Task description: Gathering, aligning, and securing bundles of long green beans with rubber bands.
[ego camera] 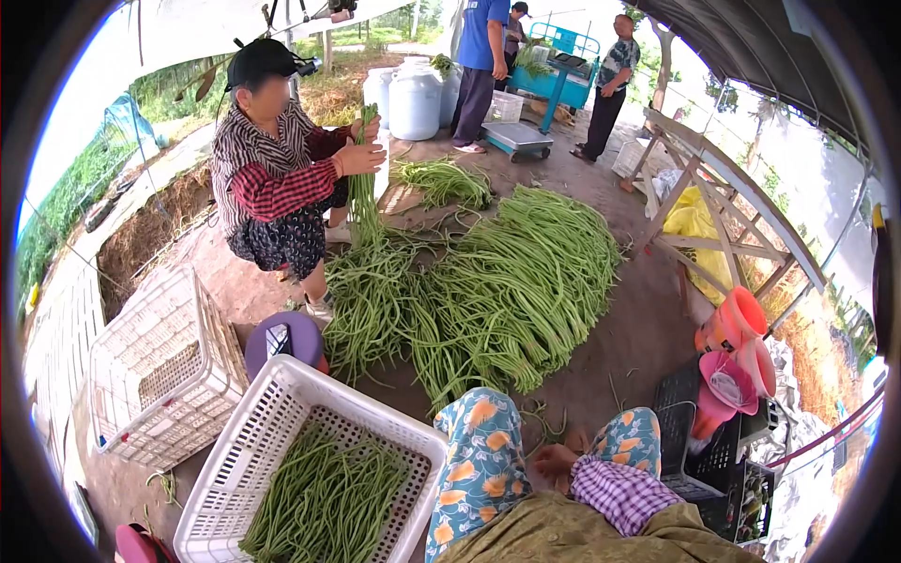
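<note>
My right hand (555,460), below a purple checked sleeve, hangs between my knees near the ground. Its fingers are partly hidden, so a grip cannot be made out. My left hand is out of view. Ahead of my knees lies a broad heap of long green yardlong beans (521,288), mostly aligned on the right and tangled on the left. At my left side stands a white perforated plastic crate (232,450). Darker yardlong beans (324,492) cover part of its floor.
A co-worker (281,162) holds an upright bunch of beans (364,183). Stacked white crates (158,380) and a purple stool (299,341) stand left. Right are a wooden frame (732,211), buckets (735,320) and black crates (704,450). A platform scale (517,135) stands behind.
</note>
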Demonstrator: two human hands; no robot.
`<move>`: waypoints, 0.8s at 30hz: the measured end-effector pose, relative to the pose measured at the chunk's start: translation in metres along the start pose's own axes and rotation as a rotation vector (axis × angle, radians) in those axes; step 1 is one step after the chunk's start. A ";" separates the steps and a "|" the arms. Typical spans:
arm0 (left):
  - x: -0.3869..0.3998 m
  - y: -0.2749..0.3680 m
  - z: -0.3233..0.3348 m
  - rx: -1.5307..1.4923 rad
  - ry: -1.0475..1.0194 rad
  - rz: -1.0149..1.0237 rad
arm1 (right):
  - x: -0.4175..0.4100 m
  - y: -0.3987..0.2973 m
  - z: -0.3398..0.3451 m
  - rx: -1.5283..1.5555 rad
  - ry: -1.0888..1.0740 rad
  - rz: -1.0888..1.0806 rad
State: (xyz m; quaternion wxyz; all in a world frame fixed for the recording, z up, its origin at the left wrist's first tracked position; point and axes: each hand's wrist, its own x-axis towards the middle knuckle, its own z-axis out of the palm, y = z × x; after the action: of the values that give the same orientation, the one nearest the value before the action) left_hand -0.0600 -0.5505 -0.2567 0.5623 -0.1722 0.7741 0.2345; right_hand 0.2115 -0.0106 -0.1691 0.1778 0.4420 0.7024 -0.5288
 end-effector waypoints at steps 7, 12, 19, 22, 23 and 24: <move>-0.056 0.034 -0.005 0.111 0.106 0.119 | 0.013 0.007 -0.001 0.039 0.020 0.055; -0.083 0.058 -0.007 0.207 0.205 0.189 | -0.009 -0.055 0.002 -0.083 -0.111 -0.031; -0.096 0.110 0.006 0.372 0.328 0.304 | -0.054 -0.137 -0.044 -0.471 -0.032 -0.281; -0.112 0.136 0.012 0.436 0.394 0.378 | -0.056 -0.122 -0.086 -0.628 0.159 -0.405; -0.020 0.099 -0.004 -0.095 0.396 0.532 | -0.058 -0.133 -0.092 -0.720 0.222 -0.439; -0.026 0.132 0.018 -0.605 0.299 1.004 | -0.067 -0.123 -0.110 -0.711 0.257 -0.409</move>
State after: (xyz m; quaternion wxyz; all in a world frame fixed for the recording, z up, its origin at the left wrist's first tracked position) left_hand -0.1076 -0.4307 -0.2147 0.1941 0.0307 0.7303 0.6543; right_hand 0.1719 0.0533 -0.0074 0.1215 0.2670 0.9306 -0.2188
